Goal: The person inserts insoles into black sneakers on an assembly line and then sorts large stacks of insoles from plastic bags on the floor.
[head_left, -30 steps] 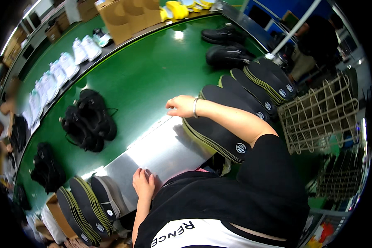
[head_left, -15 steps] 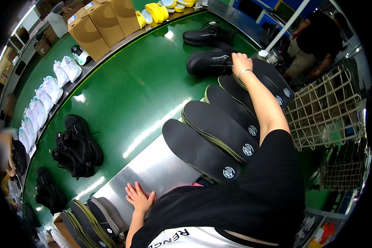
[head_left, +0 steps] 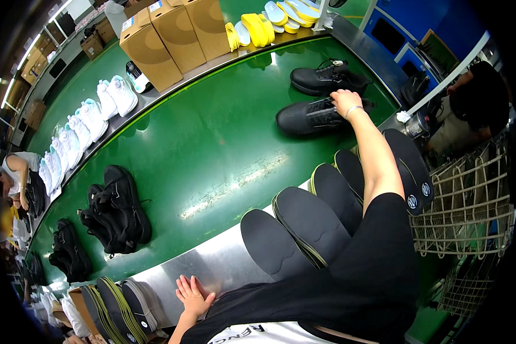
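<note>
My right hand (head_left: 347,103) reaches out at the far right, its fingers closed on the collar of a black lace-up shoe (head_left: 307,117). The matching black shoe (head_left: 321,79) rests just beyond it on the green belt. My left hand (head_left: 194,296) lies with fingers spread on the bare metal ledge (head_left: 212,258). Along that ledge, under and beside my right arm, overlap several dark insoles (head_left: 272,243) with yellow-green edges. More insoles (head_left: 117,309) are stacked to the left of my left hand.
Black shoes (head_left: 117,212) stand at the belt's left. White shoes (head_left: 80,132), brown boxes (head_left: 155,46) and yellow insoles (head_left: 258,28) line the far edge. A wire basket (head_left: 464,200) is at the right. People work at the far left and upper right.
My view has shifted, so the belt sits lower and further right in the picture. My right hand stays at the near shoe's collar. My left hand remains spread on the ledge.
</note>
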### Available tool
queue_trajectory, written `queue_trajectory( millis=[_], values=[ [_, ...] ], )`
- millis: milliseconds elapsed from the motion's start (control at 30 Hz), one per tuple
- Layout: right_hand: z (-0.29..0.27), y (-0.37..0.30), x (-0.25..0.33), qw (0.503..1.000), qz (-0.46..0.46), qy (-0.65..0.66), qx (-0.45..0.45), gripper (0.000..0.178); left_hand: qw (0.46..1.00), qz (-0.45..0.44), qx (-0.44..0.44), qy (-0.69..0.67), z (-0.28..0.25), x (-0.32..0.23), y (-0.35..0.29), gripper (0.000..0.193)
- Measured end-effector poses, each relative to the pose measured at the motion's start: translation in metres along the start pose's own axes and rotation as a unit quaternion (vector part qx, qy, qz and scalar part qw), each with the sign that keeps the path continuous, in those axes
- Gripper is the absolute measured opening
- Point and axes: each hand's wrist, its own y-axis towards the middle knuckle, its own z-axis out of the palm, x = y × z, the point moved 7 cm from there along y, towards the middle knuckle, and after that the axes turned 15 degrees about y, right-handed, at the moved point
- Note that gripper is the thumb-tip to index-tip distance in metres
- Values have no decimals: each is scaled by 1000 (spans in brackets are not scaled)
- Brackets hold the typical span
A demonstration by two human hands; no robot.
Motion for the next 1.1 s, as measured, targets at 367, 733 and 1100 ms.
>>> queue_trajectory(
  millis=[367,733,1100],
  values=[
    [-62,7,175,973,-101,203,53,26,971,-32,-206,-115,-49,-10,5,79],
    [-33,-177,398,776,-139,520,330,34,784,56,-422,-452,-210,-32,-28,95],
    [15,-309,449,822,-230,418,311,36,843,25,-432,-320,-110,15,-47,76]
  ],
)
